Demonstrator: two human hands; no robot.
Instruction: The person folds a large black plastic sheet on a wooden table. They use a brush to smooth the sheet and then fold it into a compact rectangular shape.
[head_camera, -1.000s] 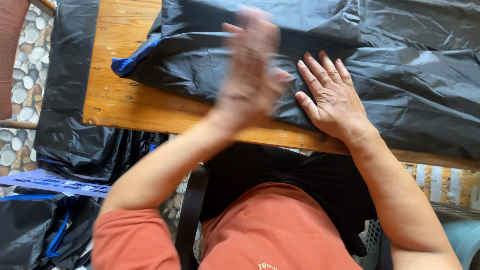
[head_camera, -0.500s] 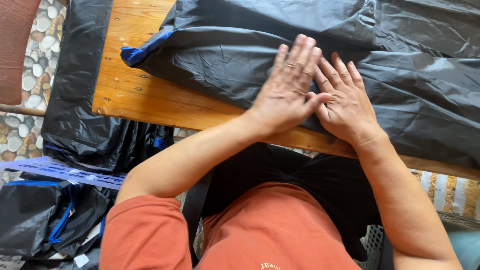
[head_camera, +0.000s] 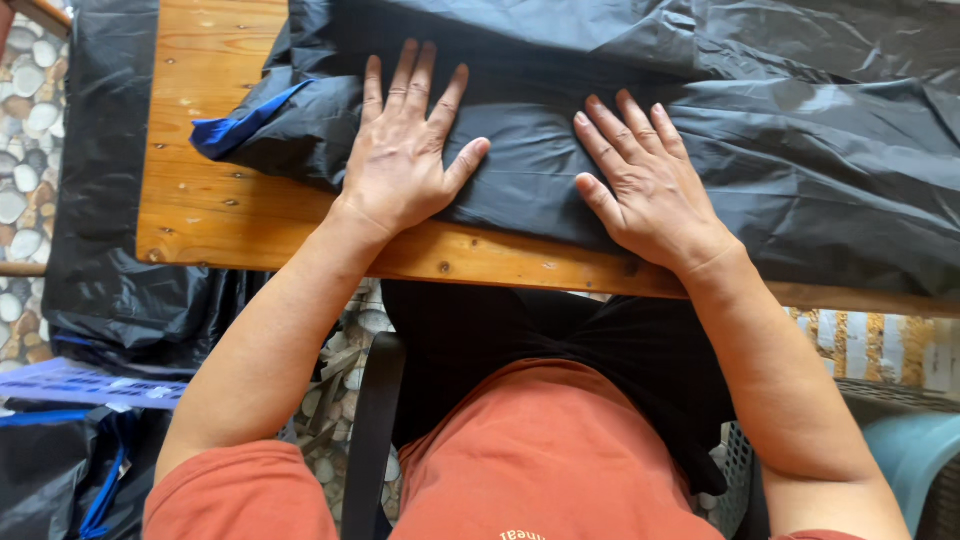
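Observation:
A large black plastic bag lies flattened across a wooden table, with a blue drawstring edge poking out at its left end. My left hand presses palm-down on the bag's left part, fingers spread. My right hand rests flat on the bag a little to the right, fingers spread too. The two hands are apart, and neither grips anything.
More black plastic hangs over the table's left end down to a pile of bags with blue strips on the pebble floor. A black strap hangs by my lap. A light blue plastic seat shows at lower right.
My left hand has slid leftward across the bag, away from the right hand it was touching. The right hand has stayed flat in about the same spot.

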